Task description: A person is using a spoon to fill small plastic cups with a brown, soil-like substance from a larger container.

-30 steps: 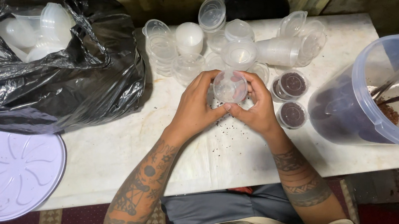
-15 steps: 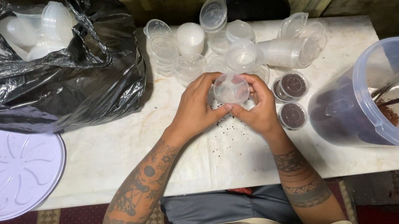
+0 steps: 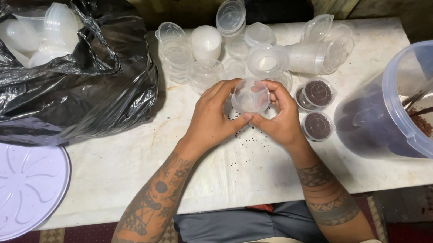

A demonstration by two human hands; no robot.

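hands: left hand [image 3: 215,117] + right hand [image 3: 279,117] | grip: small clear cup [image 3: 250,97] | over: white table [image 3: 123,159]

Even overhead light, fairly bright on the white surface [image 3: 124,170]; corners and floor dim. Soft shadows, sheen on black bag [image 3: 61,95], glare on bucket [image 3: 421,109]. Sharp focus, slight wide-angle bending at edges.

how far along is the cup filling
Done: three lidded cups of dark filling sit by the tub. In hand: left hand and right hand hold a small cup with its clear lid. Left: many empty cups on the table, more in the bag.
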